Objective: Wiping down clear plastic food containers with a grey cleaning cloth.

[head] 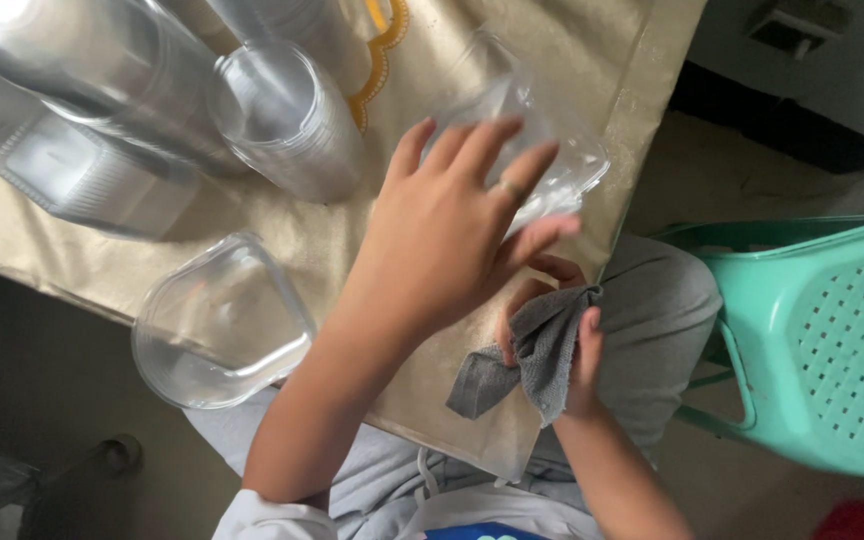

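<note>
Down at the near edge, the person's lap in grey trousers (652, 300) sits tucked against the table (282, 225), which wears a shiny gold cloth. Off to the right stands a green plastic chair (832, 350) with a perforated seat, well apart from the hands.

Closest in, the right hand (562, 340) is closed around a grey cloth (532, 360); fingers are bunched on its upper part, and a loose corner hangs down to the left over the table's near edge. Just above it, the left hand (452, 230) lies spread, fingers splayed and flat, palm down on a clear plastic container (542, 150) at the table's right corner. That hand covers much of the container, so only its far and right rim shows clearly. It presses rather than pinches; nothing is clasped inside the fingers. The cloth sits just beside the container, on its near side, right under the left palm.

To the near left, a clear plastic lid (220, 320) rests at the table's edge, partly overhanging. Farther back on the left, stacks of clear containers (282, 120) lie tipped across the cloth, with a flatter stack of rectangular trays (82, 175) beside them.
</note>
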